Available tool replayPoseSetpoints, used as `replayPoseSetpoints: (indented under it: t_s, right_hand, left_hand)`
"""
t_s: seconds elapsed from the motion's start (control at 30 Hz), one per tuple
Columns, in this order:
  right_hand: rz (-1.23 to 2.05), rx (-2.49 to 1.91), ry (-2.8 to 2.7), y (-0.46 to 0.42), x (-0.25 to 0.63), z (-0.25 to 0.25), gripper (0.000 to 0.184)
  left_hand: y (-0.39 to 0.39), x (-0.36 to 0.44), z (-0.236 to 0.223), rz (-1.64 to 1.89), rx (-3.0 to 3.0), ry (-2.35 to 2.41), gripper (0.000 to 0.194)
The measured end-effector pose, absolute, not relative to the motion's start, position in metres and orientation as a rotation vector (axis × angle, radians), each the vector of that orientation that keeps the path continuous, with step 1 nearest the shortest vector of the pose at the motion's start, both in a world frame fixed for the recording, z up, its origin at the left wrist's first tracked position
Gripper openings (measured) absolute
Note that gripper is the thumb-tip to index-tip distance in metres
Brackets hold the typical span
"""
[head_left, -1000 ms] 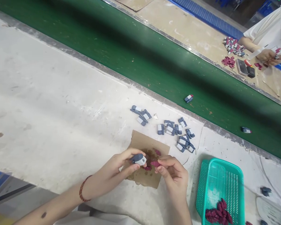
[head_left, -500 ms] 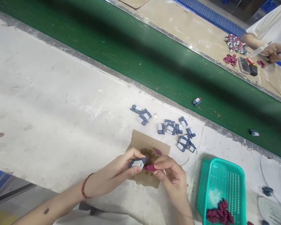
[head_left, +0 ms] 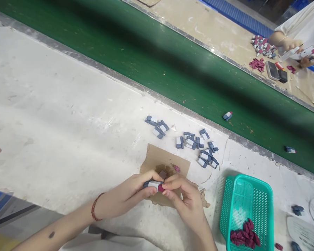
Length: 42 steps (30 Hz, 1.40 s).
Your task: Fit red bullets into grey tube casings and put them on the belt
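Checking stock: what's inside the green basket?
Dark red pieces lie heaped in the green basket; the heap covers its lower pieces and the floor beneath. The frame crops the near end.

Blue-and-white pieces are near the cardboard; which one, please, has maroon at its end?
The piece in the left hand: the right hand holds a maroon part at its end; the loose pieces show none.

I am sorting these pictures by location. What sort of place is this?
Probably a factory assembly line: a green belt like a conveyor, many matching blue-and-white parts on the worktable, and another person across the belt.
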State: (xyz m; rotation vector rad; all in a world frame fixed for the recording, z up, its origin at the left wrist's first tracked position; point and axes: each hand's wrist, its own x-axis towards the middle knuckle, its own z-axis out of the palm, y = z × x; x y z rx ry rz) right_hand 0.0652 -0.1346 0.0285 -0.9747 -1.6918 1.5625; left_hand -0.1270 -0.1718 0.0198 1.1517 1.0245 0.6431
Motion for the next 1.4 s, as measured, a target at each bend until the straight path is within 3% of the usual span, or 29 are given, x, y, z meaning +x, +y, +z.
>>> replayPoseSetpoints:
  t_s: [0.3,0.73,0.83,0.97,1.13,1.4]
  right_hand:
    - [1.42,-1.085,-1.776,-0.141,0.067,0.029,0.007]
    - [1.181,-1.184,-1.784,-0.153,0.078,0.034,0.014]
    - [0.947,-1.368,-1.805,-0.159,0.113,0.042,0.019]
    - [0.405,-1.902,-1.653,-0.179,0.193,0.048,0.019]
    - [0.205,-2.423,-1.745,-0.207,0.269,0.033,0.028]
    - [0.177,-2.529,-1.765,-0.211,0.276,0.015,0.033]
  left_hand:
    - [-0.164,-0.128,0.022,0.519,1.478,0.992,0.021]
    - [-0.136,-0.119,0.027,0.408,1.674,0.938,0.029]
    - [-0.104,-0.124,0.034,0.433,1.731,1.004,0.031]
    - [-0.039,-0.133,0.039,0.577,1.833,1.359,0.042]
    - [0.039,-0.136,0.029,0.574,1.957,1.769,0.05]
    - [0.071,-0.141,-0.006,0.417,2.235,1.58,0.051]
